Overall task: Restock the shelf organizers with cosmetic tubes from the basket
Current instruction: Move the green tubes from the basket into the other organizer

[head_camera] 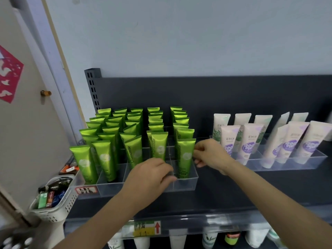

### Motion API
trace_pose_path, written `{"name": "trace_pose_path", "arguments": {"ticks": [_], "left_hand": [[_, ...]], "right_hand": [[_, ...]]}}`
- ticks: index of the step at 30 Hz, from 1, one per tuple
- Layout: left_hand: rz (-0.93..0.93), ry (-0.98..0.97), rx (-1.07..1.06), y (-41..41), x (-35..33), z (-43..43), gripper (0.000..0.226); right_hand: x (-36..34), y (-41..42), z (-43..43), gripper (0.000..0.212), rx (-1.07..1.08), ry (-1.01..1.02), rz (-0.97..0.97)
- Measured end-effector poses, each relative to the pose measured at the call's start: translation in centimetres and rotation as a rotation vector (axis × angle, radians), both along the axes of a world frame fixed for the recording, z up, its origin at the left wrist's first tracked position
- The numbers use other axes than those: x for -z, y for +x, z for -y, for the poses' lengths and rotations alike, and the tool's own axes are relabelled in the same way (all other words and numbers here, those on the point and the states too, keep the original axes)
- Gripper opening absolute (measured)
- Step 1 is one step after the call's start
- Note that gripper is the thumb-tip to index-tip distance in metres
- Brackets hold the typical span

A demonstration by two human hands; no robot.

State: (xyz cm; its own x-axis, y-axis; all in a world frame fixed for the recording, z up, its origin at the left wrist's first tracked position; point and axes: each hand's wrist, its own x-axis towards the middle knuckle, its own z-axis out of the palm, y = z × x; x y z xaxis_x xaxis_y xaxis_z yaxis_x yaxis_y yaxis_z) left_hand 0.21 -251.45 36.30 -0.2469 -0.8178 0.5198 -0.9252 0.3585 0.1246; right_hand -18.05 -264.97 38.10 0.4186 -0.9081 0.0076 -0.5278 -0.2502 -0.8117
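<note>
A clear acrylic organizer (186,184) on the dark shelf holds several upright green Chamomile tubes in rows. At its front right corner stands one green tube (185,157), and my right hand (210,155) pinches that tube's right edge with curled fingers. My left hand (149,175) rests over the organizer's front middle divider, fingers curled down onto it, just left of the same tube. A white perforated basket (59,211) sits low at the left with bottles and small boxes inside.
A second clear organizer (287,164) to the right carries white and lilac tubes. The dark shelf back panel rises behind both. A lower shelf with a price strip (147,229) holds more tubes. A door stands at the left.
</note>
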Motion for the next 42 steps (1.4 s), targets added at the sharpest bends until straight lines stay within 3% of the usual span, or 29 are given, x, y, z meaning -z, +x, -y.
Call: {"name": "trace_pose_path", "arguments": {"ticks": [4, 7, 16, 20, 27, 34, 38, 42], "left_hand": [[-0.051, -0.139, -0.012, 0.2, -4.2, 1.0, 0.03], [-0.014, -0.185, -0.116, 0.7, -7.7, 3.5, 0.02], [0.055, 0.101, -0.205, -0.2, -11.5, 9.7, 0.015], [0.066, 0.175, -0.229, -0.2, -11.2, 10.7, 0.018], [0.058, 0.13, -0.248, 0.1, -11.5, 8.1, 0.012], [-0.009, 0.216, -0.224, -2.1, -9.2, 6.2, 0.022], [-0.125, 0.365, -0.308, -3.0, -9.8, 7.3, 0.029], [-0.071, 0.482, -0.391, -3.4, -9.9, 8.2, 0.031]], "right_hand": [[-3.2, 0.0, 1.6, 0.015, 0.116, -0.182, 0.198], [-5.8, 0.8, 2.6, 0.015, 0.082, -0.311, 0.185], [-8.0, 3.4, 3.7, 0.01, -0.14, -0.445, -0.208], [-8.1, 2.7, 4.1, 0.008, -0.109, -0.467, -0.201], [-8.2, 2.4, 3.9, 0.016, -0.164, -0.525, -0.245], [-9.3, 2.1, 2.9, 0.014, -0.12, -0.612, -0.159], [-8.9, 2.1, 2.4, 0.015, -0.138, -0.57, -0.136], [-8.2, 1.7, 2.0, 0.015, -0.137, -0.513, -0.1]]}}
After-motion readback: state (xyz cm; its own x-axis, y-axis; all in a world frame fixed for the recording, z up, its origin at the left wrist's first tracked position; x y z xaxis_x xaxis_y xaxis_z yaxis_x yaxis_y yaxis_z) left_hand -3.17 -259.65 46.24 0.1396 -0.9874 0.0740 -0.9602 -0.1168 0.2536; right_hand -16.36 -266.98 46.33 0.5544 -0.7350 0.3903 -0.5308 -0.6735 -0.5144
